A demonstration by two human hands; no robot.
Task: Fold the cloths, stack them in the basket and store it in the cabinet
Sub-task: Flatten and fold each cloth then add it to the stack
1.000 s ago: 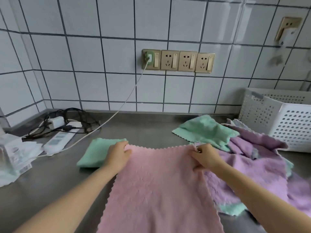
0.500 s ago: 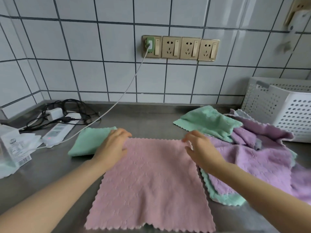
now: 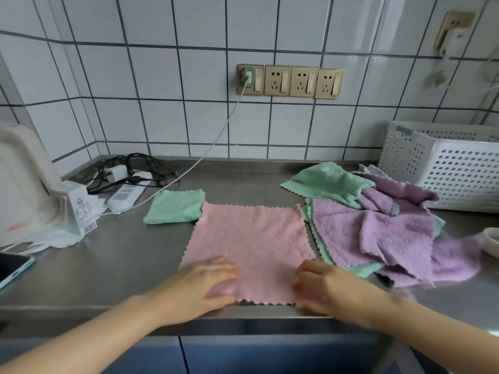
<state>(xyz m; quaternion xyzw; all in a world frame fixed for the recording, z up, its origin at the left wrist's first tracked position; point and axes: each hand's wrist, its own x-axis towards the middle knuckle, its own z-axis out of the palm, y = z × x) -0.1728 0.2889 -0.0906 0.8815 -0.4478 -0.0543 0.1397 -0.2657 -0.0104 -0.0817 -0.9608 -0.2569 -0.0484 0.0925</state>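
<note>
A pink cloth (image 3: 251,238) lies spread flat on the steel counter (image 3: 113,260), its near edge at the counter's front. My left hand (image 3: 205,282) pinches its near left corner, and my right hand (image 3: 324,287) pinches its near right corner with curled fingers. A folded green cloth (image 3: 174,207) lies just beyond the pink cloth's far left corner. To the right is a loose pile of purple cloths (image 3: 378,233) with a green cloth (image 3: 326,183) at its back. The white perforated basket (image 3: 456,174) stands at the back right, beside the pile.
A white kettle (image 3: 21,179), a small carton and papers sit at the left. A power strip (image 3: 125,194) with tangled cables lies near the wall. A phone (image 3: 13,265) lies at the left edge. Blue cabinet doors (image 3: 243,354) are below the counter.
Both hands let go of the pink cloth's far corners and slid back to its near corners. The cloth now lies flat on the counter.
</note>
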